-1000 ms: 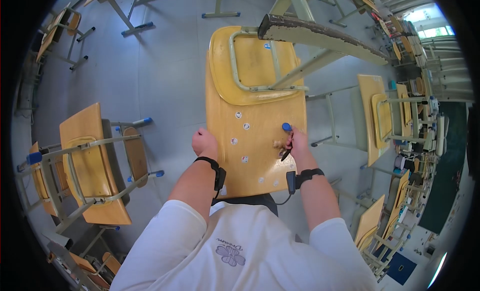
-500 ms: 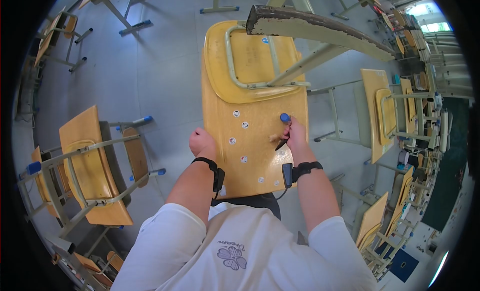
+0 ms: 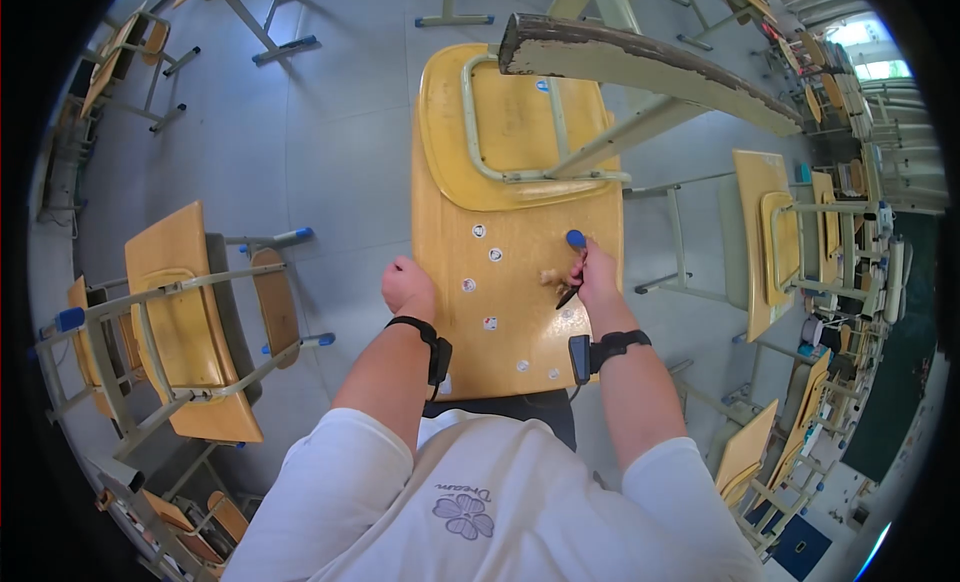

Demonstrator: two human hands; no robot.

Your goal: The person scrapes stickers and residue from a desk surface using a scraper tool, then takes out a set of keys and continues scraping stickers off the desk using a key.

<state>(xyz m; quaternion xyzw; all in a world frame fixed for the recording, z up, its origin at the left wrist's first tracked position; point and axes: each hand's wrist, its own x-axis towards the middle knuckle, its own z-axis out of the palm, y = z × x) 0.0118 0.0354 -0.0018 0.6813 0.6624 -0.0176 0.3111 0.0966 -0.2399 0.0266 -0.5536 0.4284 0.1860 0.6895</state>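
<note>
My left hand (image 3: 408, 285) is curled into a fist at the left edge of the wooden desk (image 3: 455, 352); anything inside it is hidden. Over the desk's right side, my right hand (image 3: 597, 274) is closed around a slim object with a blue round end (image 3: 576, 239) above the fingers and a black pointed end (image 3: 568, 298) below; its exact kind is unclear. A small tan thing (image 3: 550, 277) shows just left of these fingers, too small to name. Several round stickers (image 3: 479, 231) dot the desktop. Black straps with boxes circle both wrists.
An upturned chair (image 3: 505, 192) rests seat-down on the desk's far half, its legs reaching up at upper right. Other desks with upturned chairs stand left (image 3: 190, 332) and right (image 3: 765, 242). Grey floor (image 3: 345, 182) lies between them. A dark green board (image 3: 905, 352) is at far right.
The view has shifted slightly, moving the scene a little rightward. The blue end in my right hand is tilted differently. My left fist stays at the desk edge.
</note>
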